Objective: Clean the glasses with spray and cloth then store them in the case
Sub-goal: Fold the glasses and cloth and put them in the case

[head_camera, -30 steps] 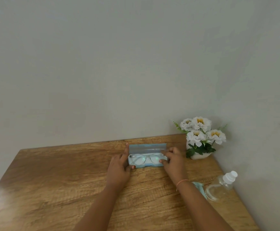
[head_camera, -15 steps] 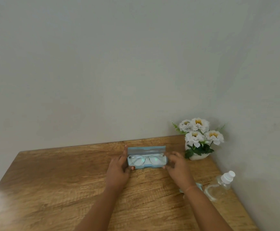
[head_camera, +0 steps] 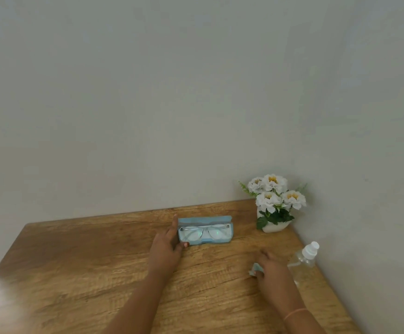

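Observation:
A light blue glasses case (head_camera: 220, 241) lies with its lid up at the back middle of the wooden table (head_camera: 87, 261). Clear-framed glasses (head_camera: 203, 231) rest inside it. My left hand (head_camera: 166, 244) touches the case's left end, with fingers straight along it and the thumb at the front corner. Nearer me on the right, my right hand (head_camera: 272, 266) covers a light blue cloth (head_camera: 256, 267) and pinches it between thumb and fingers. Most of the cloth is hidden. A clear spray bottle (head_camera: 303, 261) with a white nozzle lies just right of that hand.
A white pot of white flowers (head_camera: 274, 203) stands in the back right corner against the wall (head_camera: 196, 92). The table's right edge runs close to the side wall, beside the bottle.
My right hand has left the case's right end and drawn back toward me onto the cloth. My left hand has stayed at the case's left end.

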